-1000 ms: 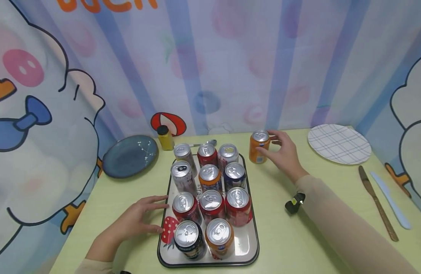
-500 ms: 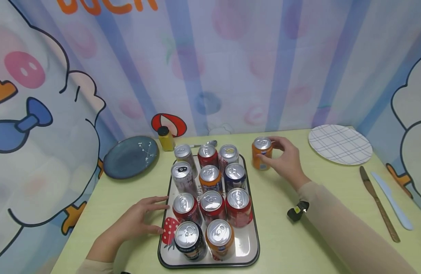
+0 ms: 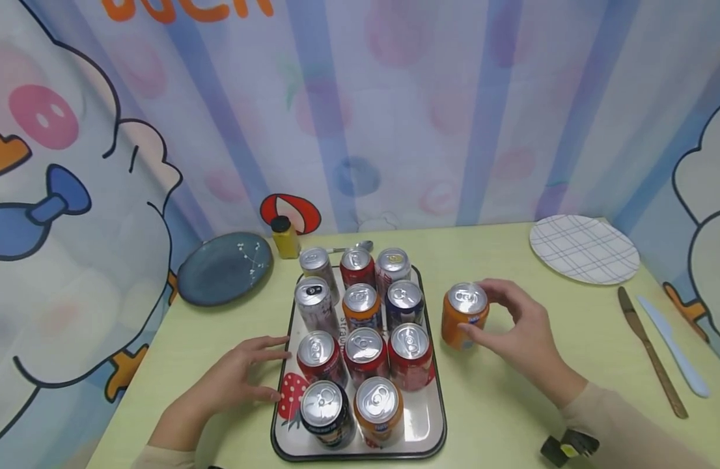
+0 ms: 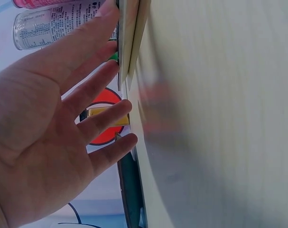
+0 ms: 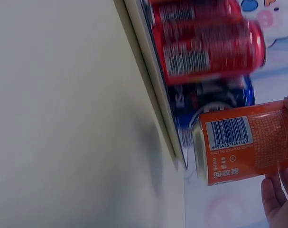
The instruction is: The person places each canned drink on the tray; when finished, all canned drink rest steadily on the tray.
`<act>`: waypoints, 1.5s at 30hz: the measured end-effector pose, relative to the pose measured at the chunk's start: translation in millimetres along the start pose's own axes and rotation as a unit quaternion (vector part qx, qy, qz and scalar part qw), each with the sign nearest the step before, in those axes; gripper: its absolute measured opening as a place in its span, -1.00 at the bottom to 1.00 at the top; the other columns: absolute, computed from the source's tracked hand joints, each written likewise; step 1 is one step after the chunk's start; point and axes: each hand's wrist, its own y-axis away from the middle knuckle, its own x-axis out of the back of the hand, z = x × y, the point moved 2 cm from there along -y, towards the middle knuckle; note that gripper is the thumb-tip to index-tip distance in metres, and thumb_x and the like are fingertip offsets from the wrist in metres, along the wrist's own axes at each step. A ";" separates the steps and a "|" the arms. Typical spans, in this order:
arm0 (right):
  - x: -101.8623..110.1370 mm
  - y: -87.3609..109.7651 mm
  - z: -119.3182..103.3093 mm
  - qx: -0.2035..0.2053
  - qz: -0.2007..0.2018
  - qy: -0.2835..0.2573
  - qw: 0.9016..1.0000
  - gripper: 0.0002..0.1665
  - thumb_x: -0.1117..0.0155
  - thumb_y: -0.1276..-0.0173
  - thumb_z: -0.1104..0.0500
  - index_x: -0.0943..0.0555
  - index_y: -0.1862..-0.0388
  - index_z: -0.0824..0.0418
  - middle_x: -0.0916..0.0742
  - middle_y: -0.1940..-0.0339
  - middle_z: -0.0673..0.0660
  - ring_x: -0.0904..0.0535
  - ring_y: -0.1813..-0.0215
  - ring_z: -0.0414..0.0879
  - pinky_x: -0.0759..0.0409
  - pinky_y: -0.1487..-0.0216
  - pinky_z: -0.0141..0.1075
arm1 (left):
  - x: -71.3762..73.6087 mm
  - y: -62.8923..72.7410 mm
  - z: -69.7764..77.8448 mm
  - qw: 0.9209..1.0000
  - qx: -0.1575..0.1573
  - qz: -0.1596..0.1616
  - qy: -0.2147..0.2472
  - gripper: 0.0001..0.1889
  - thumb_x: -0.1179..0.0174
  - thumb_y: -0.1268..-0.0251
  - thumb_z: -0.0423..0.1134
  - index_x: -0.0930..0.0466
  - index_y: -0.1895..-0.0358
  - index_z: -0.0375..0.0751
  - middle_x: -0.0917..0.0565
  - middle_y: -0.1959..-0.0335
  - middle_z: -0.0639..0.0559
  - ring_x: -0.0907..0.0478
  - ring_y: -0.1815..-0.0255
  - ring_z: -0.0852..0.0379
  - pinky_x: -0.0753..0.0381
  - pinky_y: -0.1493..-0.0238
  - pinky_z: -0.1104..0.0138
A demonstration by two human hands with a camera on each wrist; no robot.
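Note:
My right hand (image 3: 524, 332) grips an orange soda can (image 3: 464, 317) between thumb and fingers, just right of the tray. In the right wrist view the can (image 5: 248, 142) hangs above the table, its barcode showing. My left hand (image 3: 237, 374) has its fingers spread, with the tips at the left rim of the tray (image 3: 424, 443). Several soda cans stand upright on that tray in rows: red cans (image 3: 366, 348), a dark can (image 3: 325, 410), an orange can (image 3: 379, 407), a blue can (image 3: 403, 303) and pale silver ones (image 3: 316, 303). In the left wrist view the left palm (image 4: 34, 133) faces the camera.
A dark blue plate (image 3: 210, 273) and a yellow bottle with a black cap (image 3: 286, 240) are at the back left. Behind the tray lies a spoon (image 3: 364, 246). At right are a checked white plate (image 3: 582, 251), a brown knife (image 3: 650, 345) and a pale blue knife (image 3: 676, 352).
My right hand has brought the orange can from the back of the table toward the front and slightly right, beside the tray. The left hand has stayed at the tray's left rim.

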 end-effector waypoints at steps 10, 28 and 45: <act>1.7 49.1 -42.6 0.055 -0.048 -0.048 0.996 -0.02 -0.76 0.33 0.52 -0.60 -0.21 0.27 -0.73 -0.06 0.11 -0.68 -0.13 -0.21 -0.60 -0.30 -0.50 | 0.5 0.2 -0.9 1.000 -0.001 0.002 -0.005 -0.31 -0.64 0.05 -0.02 -0.67 -0.28 0.15 -0.46 -0.52 0.02 -0.28 -0.57 -0.31 -0.26 -0.51 -0.34; -43.8 82.0 -54.4 0.112 -0.069 -0.056 0.990 -0.12 -0.81 0.21 0.30 -0.63 -0.19 0.21 -0.72 -0.11 0.14 -0.63 -0.17 -0.15 -0.58 -0.29 -0.52 | -1.6 2.1 -0.6 1.000 0.019 -0.006 -0.003 -0.30 -0.64 0.06 -0.02 -0.67 -0.28 0.16 -0.45 -0.53 0.03 -0.26 -0.58 -0.30 -0.25 -0.51 -0.34; -59.1 86.6 -53.4 0.125 -0.078 -0.030 0.989 -0.10 -0.81 0.13 0.16 -0.60 -0.24 0.18 -0.72 -0.14 0.10 -0.64 -0.17 -0.15 -0.58 -0.23 -0.56 | -1.4 1.4 -2.9 1.000 0.002 -0.002 -0.002 -0.30 -0.64 0.06 0.00 -0.67 -0.28 0.14 -0.46 -0.53 0.02 -0.26 -0.58 -0.31 -0.25 -0.52 -0.34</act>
